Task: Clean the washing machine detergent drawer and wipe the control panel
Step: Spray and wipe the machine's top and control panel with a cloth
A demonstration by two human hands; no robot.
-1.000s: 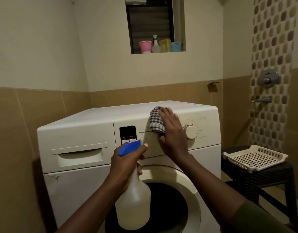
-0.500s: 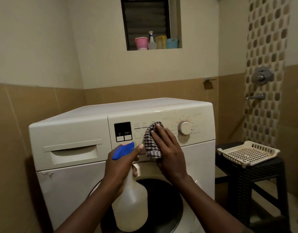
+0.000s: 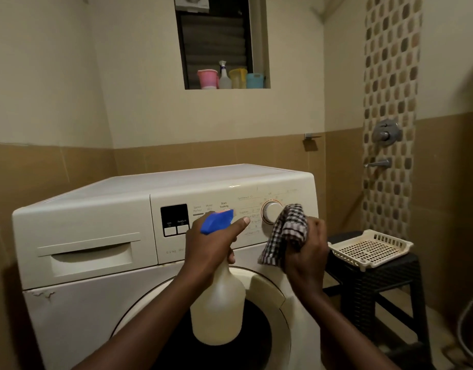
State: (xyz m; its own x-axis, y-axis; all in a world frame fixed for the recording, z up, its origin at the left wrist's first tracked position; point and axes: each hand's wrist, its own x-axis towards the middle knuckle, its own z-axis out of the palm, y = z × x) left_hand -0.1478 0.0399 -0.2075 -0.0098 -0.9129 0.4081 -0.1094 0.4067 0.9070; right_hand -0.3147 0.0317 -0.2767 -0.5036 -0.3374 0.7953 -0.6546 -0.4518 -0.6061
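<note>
While the grip of the left hand clamps a translucent white plastic spray bottle with blue trigger, below-left of the round white programme dial, the right hand clamps a bunched black-and-white checked cloth just right of that dial. Cream detergent drawer: shut, well left of it.

stool: cream tray on top | window ledge: pink cup, spray btl, yellow jug, blue cup
</note>
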